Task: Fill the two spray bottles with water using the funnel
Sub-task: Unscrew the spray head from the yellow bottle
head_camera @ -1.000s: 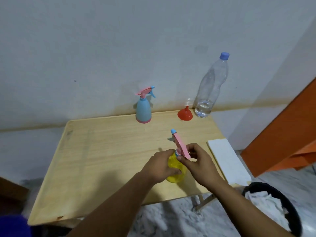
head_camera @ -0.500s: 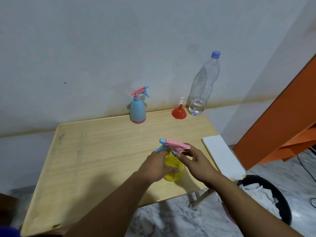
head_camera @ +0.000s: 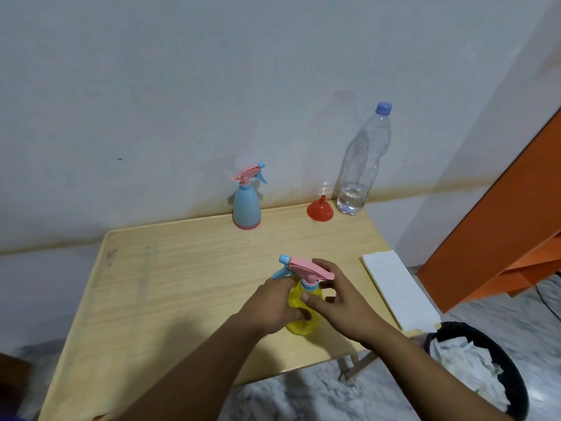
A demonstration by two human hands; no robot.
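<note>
Since a second ago the pink trigger head [head_camera: 306, 268] on the yellow spray bottle [head_camera: 303, 314] has swung round: it stood pointing up and away, and now it lies nearly level, its blue nozzle aimed to the left. That reads as the head being turned on the neck, though whether it is loosening or tightening I cannot tell.

Nearest, at the front right part of the desk [head_camera: 182, 284], the yellow spray bottle stands upright, its long axis vertical. The left hand [head_camera: 270, 305] is wrapped around its body, fingers closed on it. The right hand [head_camera: 340, 299] is half-closed about the neck and collar just under the trigger head, thumb on the front of the bottle; how firmly it pinches I cannot tell.

Just right of the hands a white folded cloth [head_camera: 397, 293] lies over the desk edge, with a black bin [head_camera: 513, 375] below it on the floor.

At the back edge, well apart from the hands, the blue spray bottle [head_camera: 246, 208] stands upright, head on, nozzle pointing right. The red funnel [head_camera: 319, 210] rests mouth down, spout up, just beside the clear water bottle [head_camera: 362, 165], which is capped and holds only a little water at the bottom.

By my reading the task is at its start or its close; the opaque blue body hides its level.
</note>
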